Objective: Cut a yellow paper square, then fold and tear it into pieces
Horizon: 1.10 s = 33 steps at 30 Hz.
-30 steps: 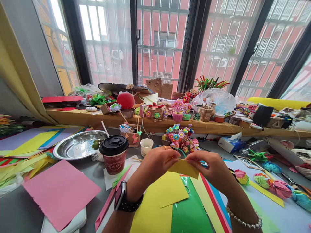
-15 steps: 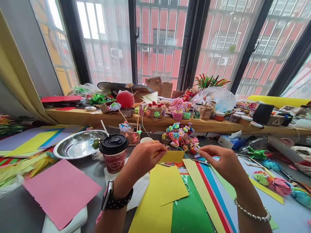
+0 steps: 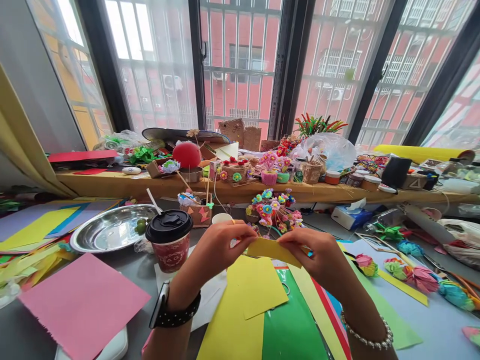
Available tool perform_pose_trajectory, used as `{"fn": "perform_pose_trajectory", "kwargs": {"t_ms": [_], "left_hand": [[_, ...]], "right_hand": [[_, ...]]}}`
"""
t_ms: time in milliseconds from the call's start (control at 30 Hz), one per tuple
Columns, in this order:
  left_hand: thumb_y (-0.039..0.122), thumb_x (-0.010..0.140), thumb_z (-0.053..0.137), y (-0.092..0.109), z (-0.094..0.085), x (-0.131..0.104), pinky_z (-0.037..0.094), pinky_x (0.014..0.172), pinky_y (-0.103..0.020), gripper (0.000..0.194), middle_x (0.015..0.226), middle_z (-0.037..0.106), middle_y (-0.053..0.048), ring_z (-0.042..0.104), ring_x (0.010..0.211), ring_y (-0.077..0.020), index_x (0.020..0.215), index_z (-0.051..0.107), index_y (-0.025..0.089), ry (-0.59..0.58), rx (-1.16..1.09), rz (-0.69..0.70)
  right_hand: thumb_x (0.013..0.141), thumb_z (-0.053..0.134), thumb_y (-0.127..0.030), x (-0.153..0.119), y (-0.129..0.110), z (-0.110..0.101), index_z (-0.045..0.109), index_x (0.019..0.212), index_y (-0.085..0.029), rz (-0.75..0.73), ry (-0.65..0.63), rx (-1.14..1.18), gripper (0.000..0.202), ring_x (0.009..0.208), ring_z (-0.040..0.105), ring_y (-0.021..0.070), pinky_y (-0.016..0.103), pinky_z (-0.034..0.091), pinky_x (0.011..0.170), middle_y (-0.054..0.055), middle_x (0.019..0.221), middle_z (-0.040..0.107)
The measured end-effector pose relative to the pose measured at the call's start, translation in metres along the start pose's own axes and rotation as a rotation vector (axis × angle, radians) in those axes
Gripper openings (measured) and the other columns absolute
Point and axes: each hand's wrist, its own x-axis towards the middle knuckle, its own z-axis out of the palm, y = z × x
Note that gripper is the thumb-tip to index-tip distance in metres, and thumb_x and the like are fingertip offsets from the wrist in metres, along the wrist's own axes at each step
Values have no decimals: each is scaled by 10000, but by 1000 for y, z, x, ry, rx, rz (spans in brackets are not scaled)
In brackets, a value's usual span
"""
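A small strip of yellow paper (image 3: 273, 250) is stretched between my two hands above the table. My left hand (image 3: 221, 245) pinches its left end between thumb and fingers. On the other side, my right hand (image 3: 314, 252) is closed on the strip's upper edge near the right end, its fingertips covering part of the paper. Below the hands lie larger yellow sheets (image 3: 258, 290), one overlapping another, beside a glossy green sheet (image 3: 292, 325). A metal ring (image 3: 286, 288) shows at the edge of the upper yellow sheet.
Left of my hands stand a lidded paper cup (image 3: 169, 242) with a straw and a steel plate (image 3: 92, 235) holding green fruit. A pink sheet (image 3: 86, 305) lies nearer. Paper flowers (image 3: 423, 280) lie right; crocheted flowers (image 3: 270, 207) stand behind. A crowded ledge (image 3: 232, 191) runs below the window.
My right hand has moved left and now grips the yellow strip, which only my left hand held before. The view has shifted slightly to the right.
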Motion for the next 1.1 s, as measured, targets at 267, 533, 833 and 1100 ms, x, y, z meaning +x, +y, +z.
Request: {"fn": "perform_pose_trajectory", "kwargs": {"t_ms": [267,533,833,1100], "left_hand": [[229,801,495,0,6,0,413,693,-222,152,872,651,-20,583,779,-138,873,623,189,88,26,-15],[213,813,487,16,18,4,408,619,-219,142,771,648,-5,580,693,-126,835,625,185,22,29,77],[189,798,503,18,11,-3,414,595,-218,143,771,663,5,593,671,-128,815,645,195,51,136,106],[192,789,500,-2,-5,-5,444,618,-232,161,759,659,-21,597,666,-141,802,659,172,133,220,23]], "right_hand": [[769,508,-168,-2,6,-5,644,775,-204,12,24,-16,141,714,618,172,263,462,637,22,786,688],[765,529,-162,-3,3,-5,630,781,-188,-33,15,-1,105,706,604,157,259,457,639,18,771,676],[775,513,-166,-1,0,0,640,795,-188,-56,-3,-23,130,696,615,161,257,463,625,18,766,685],[775,503,-222,-1,39,-10,644,770,-165,64,219,-205,152,694,634,237,358,480,627,84,772,697]]}}
